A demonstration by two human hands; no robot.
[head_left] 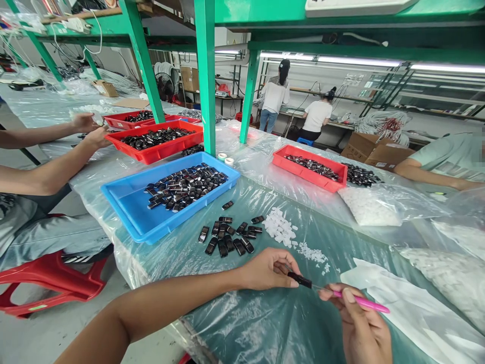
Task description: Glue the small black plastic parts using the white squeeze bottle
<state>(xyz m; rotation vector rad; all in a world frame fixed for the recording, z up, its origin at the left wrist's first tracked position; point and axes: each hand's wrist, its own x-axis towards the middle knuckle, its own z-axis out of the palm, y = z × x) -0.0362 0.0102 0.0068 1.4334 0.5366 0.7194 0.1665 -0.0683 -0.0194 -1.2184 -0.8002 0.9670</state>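
My left hand pinches a small black plastic casing above the film-covered table. My right hand grips a slim pink-handled tool whose thin tip meets the near end of that casing. Whether the tip goes inside it I cannot tell. Beyond my left hand lies a loose group of similar black casings. Close to them are a pile of white plastic pieces and smaller white bits.
A blue tray of black casings stands behind the group. Red trays and a green post rise beyond it. Bags of white pieces and a white sheet lie right. Co-workers sit at both sides; two people are farther back.
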